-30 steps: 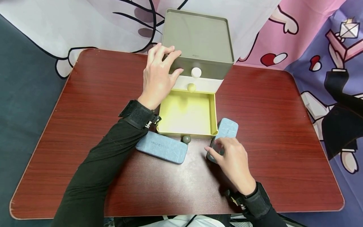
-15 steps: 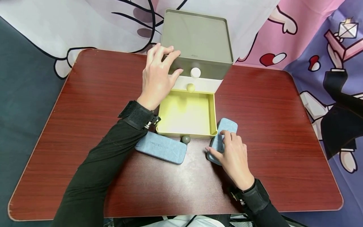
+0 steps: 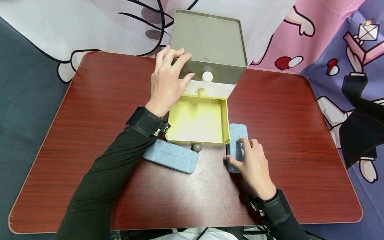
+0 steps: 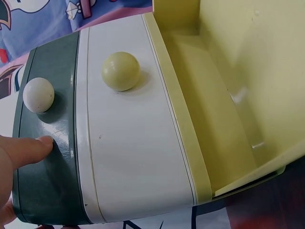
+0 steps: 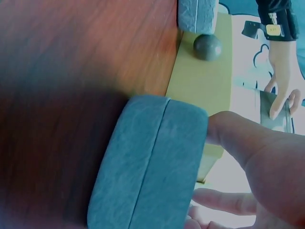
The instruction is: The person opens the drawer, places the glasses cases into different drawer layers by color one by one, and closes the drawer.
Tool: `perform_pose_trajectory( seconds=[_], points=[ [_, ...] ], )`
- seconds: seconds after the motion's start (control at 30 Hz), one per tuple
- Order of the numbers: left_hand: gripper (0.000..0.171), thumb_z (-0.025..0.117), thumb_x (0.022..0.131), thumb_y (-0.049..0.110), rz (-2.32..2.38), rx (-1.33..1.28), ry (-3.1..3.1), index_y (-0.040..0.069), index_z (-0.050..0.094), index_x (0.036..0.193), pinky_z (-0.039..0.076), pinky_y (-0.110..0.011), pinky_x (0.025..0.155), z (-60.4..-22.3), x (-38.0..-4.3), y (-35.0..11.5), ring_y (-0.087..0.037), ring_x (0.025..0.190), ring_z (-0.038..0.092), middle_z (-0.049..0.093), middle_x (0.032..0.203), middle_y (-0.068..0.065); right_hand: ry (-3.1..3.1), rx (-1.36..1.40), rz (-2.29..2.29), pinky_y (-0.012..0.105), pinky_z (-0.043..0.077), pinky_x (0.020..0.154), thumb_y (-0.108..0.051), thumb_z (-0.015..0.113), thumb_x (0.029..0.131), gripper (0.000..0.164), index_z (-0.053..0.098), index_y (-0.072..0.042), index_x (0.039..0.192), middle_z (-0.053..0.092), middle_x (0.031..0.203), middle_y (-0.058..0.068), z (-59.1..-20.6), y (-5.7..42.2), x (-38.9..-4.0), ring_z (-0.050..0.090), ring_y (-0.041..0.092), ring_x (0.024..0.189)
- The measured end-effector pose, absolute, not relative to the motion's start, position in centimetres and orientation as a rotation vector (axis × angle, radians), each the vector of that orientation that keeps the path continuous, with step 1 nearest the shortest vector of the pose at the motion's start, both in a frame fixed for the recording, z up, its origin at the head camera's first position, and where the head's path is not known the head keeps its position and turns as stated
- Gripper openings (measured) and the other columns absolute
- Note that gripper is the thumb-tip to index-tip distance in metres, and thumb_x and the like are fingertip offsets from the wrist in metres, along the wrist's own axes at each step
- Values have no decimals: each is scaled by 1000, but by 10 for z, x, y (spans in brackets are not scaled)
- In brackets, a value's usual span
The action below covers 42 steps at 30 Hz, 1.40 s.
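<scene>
A small drawer unit (image 3: 210, 40) with a grey-green top stands at the back of the table, its yellow bottom drawer (image 3: 198, 144) pulled out. My left hand (image 3: 168, 78) rests on the unit's top left corner, fingers over the top edge and thumb against the green front (image 4: 52, 186) near the white knob (image 4: 38, 95). By the drawer's right front corner lies a blue glasses case (image 3: 239, 130). My right hand (image 3: 255, 163) holds it from above, thumb at its left edge and index finger bent over its top. The right wrist view shows the case's end (image 5: 150, 162) and its seam.
A second blue glasses case (image 3: 171, 156) lies left of the drawer's dark round knob (image 3: 196, 147), close in front of the drawer. The middle drawer is white with a yellow knob (image 3: 202, 92). A printed cloth (image 3: 270, 40) hangs behind the reddish-brown table (image 3: 300, 150).
My right hand has settled onto the right glasses case and turned it, so it now lies nearly parallel to the drawer's side. My left hand has stayed on the unit.
</scene>
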<state>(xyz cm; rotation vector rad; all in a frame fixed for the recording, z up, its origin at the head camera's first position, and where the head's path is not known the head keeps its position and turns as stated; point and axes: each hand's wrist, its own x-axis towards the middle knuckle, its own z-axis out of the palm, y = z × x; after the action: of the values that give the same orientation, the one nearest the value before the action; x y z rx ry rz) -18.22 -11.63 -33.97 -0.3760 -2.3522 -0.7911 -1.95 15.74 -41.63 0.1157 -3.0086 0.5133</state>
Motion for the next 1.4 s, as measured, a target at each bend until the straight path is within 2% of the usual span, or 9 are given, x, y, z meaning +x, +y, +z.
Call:
perform_pose_trajectory(
  seconds=[0.27, 0.4, 0.5, 0.63, 0.73, 1.4],
  points=[
    [40, 72, 86, 27, -784, -377, -2350, 17, 64, 125, 55, -46, 89, -341, -183, -116, -25, 140, 36, 56, 132, -5, -2990, 97, 502, 56, 47, 54, -26, 82, 71, 52, 57, -9, 114, 50, 118, 17, -414, 172, -27, 50, 38, 104],
    [40, 72, 86, 27, -785, -376, -2349, 17, 64, 125, 54, -45, 91, -342, -183, -117, -25, 140, 36, 56, 132, -5, -3005, 77, 495, 59, 47, 57, -22, 81, 71, 52, 56, -9, 115, 50, 125, 18, -413, 178, -30, 50, 41, 108],
    [40, 72, 86, 27, -773, -377, -2351, 17, 64, 124, 54, -45, 91, -342, -183, -117, -26, 140, 36, 56, 133, -5, -3036, 62, 498, 55, 47, 56, -23, 81, 71, 55, 54, -9, 116, 54, 122, 18, -414, 181, -33, 55, 40, 99],
    [41, 72, 87, 28, -765, -378, -2358, 17, 64, 125, 55, -44, 91, -341, -182, -116, -26, 140, 35, 56, 133, -5, -3074, 63, 496, 48, 45, 53, -26, 84, 71, 59, 50, -10, 117, 61, 107, 17, -413, 185, -37, 59, 36, 85],
    [41, 72, 87, 28, -768, -378, -2363, 17, 64, 125, 54, -44, 91, -341, -182, -116, -25, 140, 35, 56, 134, -5, -3099, 64, 485, 45, 44, 51, -27, 83, 72, 59, 49, -10, 117, 62, 99, 16, -413, 186, -40, 59, 34, 81],
    [40, 71, 87, 28, -768, -381, -2359, 17, 64, 125, 55, -44, 90, -341, -182, -117, -26, 140, 35, 55, 134, -5, -3089, 25, 460, 47, 43, 52, -27, 77, 71, 55, 48, -9, 114, 61, 91, 16, -408, 194, -48, 58, 34, 79]
  ],
)
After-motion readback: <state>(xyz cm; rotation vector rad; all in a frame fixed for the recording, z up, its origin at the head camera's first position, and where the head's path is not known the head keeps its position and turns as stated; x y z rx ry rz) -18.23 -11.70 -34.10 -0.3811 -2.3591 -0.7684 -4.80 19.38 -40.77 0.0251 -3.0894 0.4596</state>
